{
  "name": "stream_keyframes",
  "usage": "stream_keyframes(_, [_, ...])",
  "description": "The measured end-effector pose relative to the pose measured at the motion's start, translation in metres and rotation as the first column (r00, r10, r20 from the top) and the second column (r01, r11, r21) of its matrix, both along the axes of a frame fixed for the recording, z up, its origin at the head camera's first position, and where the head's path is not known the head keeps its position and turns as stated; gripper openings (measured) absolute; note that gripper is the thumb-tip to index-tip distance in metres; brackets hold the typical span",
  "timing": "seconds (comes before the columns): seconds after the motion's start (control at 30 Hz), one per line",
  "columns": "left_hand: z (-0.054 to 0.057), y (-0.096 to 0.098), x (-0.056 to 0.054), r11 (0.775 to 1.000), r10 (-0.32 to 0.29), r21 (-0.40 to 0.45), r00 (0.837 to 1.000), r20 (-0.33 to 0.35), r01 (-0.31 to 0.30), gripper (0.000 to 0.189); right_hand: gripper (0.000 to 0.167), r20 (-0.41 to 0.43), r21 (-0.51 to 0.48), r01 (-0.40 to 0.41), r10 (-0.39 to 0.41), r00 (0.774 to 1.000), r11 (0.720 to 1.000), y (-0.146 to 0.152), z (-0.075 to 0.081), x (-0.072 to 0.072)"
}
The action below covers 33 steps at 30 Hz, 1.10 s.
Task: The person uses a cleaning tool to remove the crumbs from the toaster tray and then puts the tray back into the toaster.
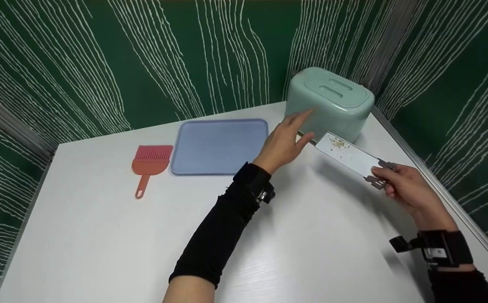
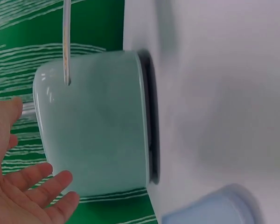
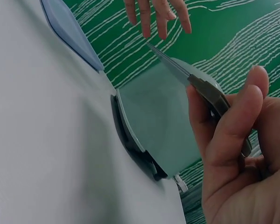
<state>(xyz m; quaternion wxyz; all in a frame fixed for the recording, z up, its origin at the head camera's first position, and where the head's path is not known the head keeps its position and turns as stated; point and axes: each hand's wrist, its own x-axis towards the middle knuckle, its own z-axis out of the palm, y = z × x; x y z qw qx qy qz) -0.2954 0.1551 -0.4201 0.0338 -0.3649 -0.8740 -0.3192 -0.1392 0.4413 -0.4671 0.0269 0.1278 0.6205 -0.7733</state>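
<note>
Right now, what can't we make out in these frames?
Bits on the slim tray: head view, too small to identify.
Part of the slim tray's handle: head view, covered by the right hand.
Blue tray's near right corner: head view, behind the left hand and wristband.
Toaster's far side: head view, hidden by its own body.

Readable text: none, across the head and both wrist views.
Right wrist strap [image 1: 456, 248]: a small pale patch [image 1: 436, 253] bears a mark, too small to read.
Left wrist strap [image 1: 252, 177]: a small silvery patch, nothing on it legible.
Mint-green toaster [image 1: 340, 118] and long white tray [image 1: 355, 162]: no lettering legible on visible faces.
Green walls [image 1: 155, 84]: white wavy lines, not letters.
</note>
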Motion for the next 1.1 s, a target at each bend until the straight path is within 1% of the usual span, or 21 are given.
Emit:
stream_keyframes(0.1, [-0.003,-0.011,-0.001,1.0,0.002,0.011,1.0,-0.005,-0.002,0.062,0.01,0.002,-0.007,-0.009,0.009,1.0,1.0,-0.009,0.0,-0.005])
stream_keyframes(0.2, [-0.006,-0.022,-0.002,1.0,0.021,0.017,1.0,0.007,-0.021,0.062,0.012,0.008,-0.005,-0.02,0.02,1.0,1.0,-0.018,0.001,-0.01])
stream_keyframes(0.4, [-0.012,-0.047,-0.004,0.996,0.087,0.0,0.995,0.044,-0.087,0.062,0.015,-0.005,-0.014,-0.018,0.017,1.0,1.0,-0.039,0.002,-0.019])
stream_keyframes(0.67, [-0.015,-0.077,-0.004,0.986,0.164,-0.033,0.985,0.051,-0.162,0.065,0.016,-0.013,-0.002,-0.031,0.031,0.999,1.0,-0.068,0.003,-0.035])
stream_keyframes(0.8, [-0.014,-0.091,-0.004,0.982,0.181,-0.053,0.983,0.04,-0.179,0.066,0.018,-0.006,0.003,-0.038,0.038,0.999,0.999,-0.08,0.002,-0.042])
stream_keyframes(0.93, [-0.014,-0.105,-0.003,0.984,0.176,-0.037,0.984,0.016,-0.175,0.065,0.017,-0.012,0.0,-0.045,0.045,0.999,0.999,-0.091,0.002,-0.047])
stream_keyframes(1.03, [-0.018,-0.118,-0.002,0.983,0.182,-0.019,0.983,0.01,-0.182,0.065,0.017,-0.013,0.001,-0.049,0.049,0.999,0.999,-0.1,0.001,-0.051])
stream_keyframes(1.1, [-0.021,-0.129,-0.001,0.98,0.2,-0.012,0.98,0.02,-0.199,0.065,0.017,-0.009,0.003,-0.047,0.047,0.999,0.999,-0.106,0.001,-0.054])
